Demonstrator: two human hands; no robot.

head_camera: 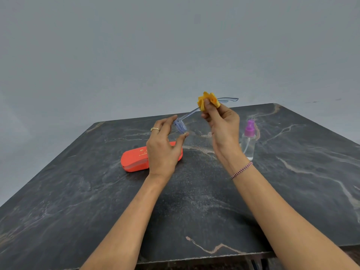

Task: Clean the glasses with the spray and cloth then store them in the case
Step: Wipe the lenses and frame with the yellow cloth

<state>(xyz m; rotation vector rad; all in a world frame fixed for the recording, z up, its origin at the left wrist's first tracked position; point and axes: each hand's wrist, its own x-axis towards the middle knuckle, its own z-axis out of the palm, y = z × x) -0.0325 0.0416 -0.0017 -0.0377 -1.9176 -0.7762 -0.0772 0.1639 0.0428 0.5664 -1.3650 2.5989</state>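
Note:
Clear blue-tinted glasses (182,125) are held up above the table. My left hand (164,149) pinches their front near the lens, between thumb and fingers. My right hand (222,123) grips a bunched yellow cloth (208,101) wrapped around one temple arm, whose tip sticks out to the right. An orange glasses case (132,159) lies closed on the table, partly hidden behind my left hand. A clear spray bottle (249,141) with a purple nozzle stands upright just right of my right wrist.
The dark marble table (78,191) has its near edge at the bottom and its far edge just behind the hands. A plain grey wall fills the background.

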